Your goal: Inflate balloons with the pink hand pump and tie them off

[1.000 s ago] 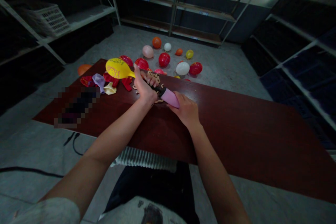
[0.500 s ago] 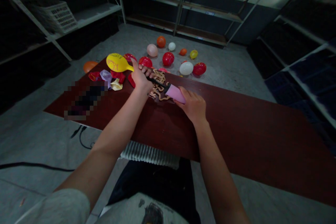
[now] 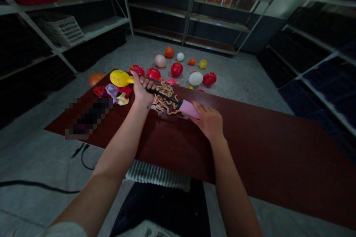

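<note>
My left hand (image 3: 141, 89) is closed round the neck of a small yellow balloon (image 3: 119, 77) and the black front end of a hand pump. My right hand (image 3: 209, 121) grips the pump's pink handle (image 3: 189, 109), which is drawn out so a thin black rod (image 3: 162, 95) shows between the hands. Both are held just above a dark red table (image 3: 250, 148). Under the rod lies a heap of tan rubber bands (image 3: 164, 100). The balloon is partly blown up and carries red print.
Limp red, lilac and cream balloons (image 3: 112, 91) lie left of my left hand, next to a blurred dark patch (image 3: 87, 116). Several blown-up balloons (image 3: 177, 69) rest on the grey floor beyond the table. Metal shelving lines three walls; a cable (image 3: 36, 184) runs across the floor.
The pink handle has been pulled back to the right, away from my left hand, so the rod now shows. The yellow balloon looks slightly smaller. The view has tilted up.
</note>
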Tool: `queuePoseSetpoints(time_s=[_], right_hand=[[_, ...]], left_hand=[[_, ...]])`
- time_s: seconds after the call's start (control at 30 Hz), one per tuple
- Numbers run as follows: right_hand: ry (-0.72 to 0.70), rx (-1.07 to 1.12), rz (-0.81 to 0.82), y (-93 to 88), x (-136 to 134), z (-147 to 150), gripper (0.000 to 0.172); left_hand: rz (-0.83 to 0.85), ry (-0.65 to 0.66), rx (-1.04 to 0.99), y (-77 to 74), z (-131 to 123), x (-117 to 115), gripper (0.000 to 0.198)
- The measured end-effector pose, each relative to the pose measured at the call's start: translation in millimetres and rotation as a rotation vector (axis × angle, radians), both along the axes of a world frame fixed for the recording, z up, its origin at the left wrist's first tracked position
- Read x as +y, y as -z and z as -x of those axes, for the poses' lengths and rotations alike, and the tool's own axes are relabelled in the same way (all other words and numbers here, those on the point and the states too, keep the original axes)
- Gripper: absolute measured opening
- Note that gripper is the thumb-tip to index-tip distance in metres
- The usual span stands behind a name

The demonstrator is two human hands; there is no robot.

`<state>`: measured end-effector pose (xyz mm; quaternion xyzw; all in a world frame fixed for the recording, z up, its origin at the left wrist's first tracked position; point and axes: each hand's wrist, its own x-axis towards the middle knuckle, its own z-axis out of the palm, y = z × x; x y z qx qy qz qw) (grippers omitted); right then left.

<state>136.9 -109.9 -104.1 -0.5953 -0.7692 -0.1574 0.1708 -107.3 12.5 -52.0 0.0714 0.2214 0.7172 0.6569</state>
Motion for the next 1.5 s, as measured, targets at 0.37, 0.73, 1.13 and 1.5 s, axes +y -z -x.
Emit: queuePoseSetpoints(time_s=[0.37, 0.73, 1.13, 1.5], right_hand=[[0.001, 0.101, 0.088, 4.6, -8.6, 5.7, 0.053], [0.062, 0.158, 0.124, 7.1, -2.2, 22.1, 0.055], [0.053, 0.075, 0.069, 10.3, 4.5, 32.7, 0.063], [0.061, -0.050, 0.031, -2.3, 0.8, 8.3, 0.057]], left_hand=[[-0.155, 0.215, 0.020, -1.9, -43.3, -27.2, 0.071], [-0.060, 0.162, 0.046, 11.3, -70.5, -31.5, 0.070], [0.028, -0.121, 0.061, 9.3, -44.7, -7.2, 0.053], [-0.019, -0.169, -0.018, 3.0, 23.1, 16.9, 0.056]])
